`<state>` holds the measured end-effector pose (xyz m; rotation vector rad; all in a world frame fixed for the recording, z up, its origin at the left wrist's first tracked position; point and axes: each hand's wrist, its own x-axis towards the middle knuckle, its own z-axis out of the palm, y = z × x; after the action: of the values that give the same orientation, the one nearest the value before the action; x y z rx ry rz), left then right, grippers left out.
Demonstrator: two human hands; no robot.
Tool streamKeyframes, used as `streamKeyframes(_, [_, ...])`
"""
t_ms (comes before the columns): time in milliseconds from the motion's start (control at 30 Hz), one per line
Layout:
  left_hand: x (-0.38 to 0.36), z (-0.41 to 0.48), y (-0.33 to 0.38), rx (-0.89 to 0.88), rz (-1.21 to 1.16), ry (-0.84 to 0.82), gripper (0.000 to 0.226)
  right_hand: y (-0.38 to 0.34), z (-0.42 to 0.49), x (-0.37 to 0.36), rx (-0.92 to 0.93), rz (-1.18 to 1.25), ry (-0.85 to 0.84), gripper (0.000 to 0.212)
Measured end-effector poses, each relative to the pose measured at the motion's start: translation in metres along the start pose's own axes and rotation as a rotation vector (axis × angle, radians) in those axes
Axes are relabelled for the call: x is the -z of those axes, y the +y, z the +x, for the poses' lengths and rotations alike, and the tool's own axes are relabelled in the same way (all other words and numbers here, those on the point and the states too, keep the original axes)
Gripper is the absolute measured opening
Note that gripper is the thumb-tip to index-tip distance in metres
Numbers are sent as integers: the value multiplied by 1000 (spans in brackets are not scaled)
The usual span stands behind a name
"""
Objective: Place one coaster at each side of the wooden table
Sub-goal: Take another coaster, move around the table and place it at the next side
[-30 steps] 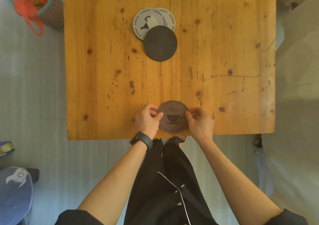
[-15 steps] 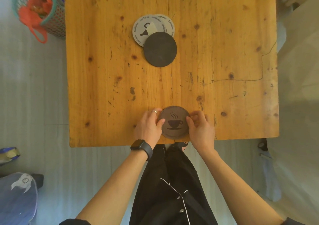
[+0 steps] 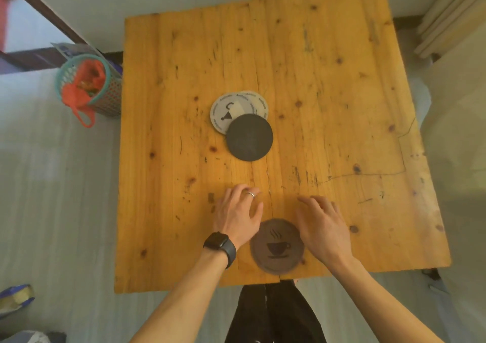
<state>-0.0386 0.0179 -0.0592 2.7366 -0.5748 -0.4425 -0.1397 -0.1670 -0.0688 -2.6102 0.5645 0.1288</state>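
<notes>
A brown round coaster with a coffee-cup print point(image 3: 277, 246) lies flat at the near edge of the wooden table point(image 3: 342, 106). My left hand point(image 3: 240, 212) hovers just beyond its left side, fingers spread, holding nothing. My right hand point(image 3: 322, 223) is over the coaster's right side, also spread and empty. In the table's middle a plain dark coaster point(image 3: 249, 137) overlaps two white printed coasters: one to the left point(image 3: 223, 111) and one behind it to the right point(image 3: 259, 102).
A teal mesh basket with an orange bag point(image 3: 88, 87) stands on the floor by the table's far left corner. Pale boards point(image 3: 447, 16) lean at the far right. My dark trousers point(image 3: 273, 313) are below the near edge.
Both hands have let go of the brown coaster and moved forward past it, fingers opening. The coaster stays at the near edge. The view has tilted up, showing the far edge.
</notes>
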Motion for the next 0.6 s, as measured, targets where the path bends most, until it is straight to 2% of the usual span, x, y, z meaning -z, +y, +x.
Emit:
streamKeyframes(133, [19,68,-5,-37,89,23,51,-6,49,1,-22,-101,46,46])
streamKeyframes(267, [25,108,-14,-95,264,-65,62,-3,73,-10,-75,-187,-92,64])
streamKeyframes(400, [17,118,-23,-219,490,-29,57,7,73,-21,-72,-200,-177,67])
streamKeyframes(500, [10,116,-21,-294,604,-4,53,6,72,-24,-72,-206,-139,67])
streamKeyframes(600, [10,117,-7,-255,676,-136,50,6,72,-26,-74,-224,-99,67])
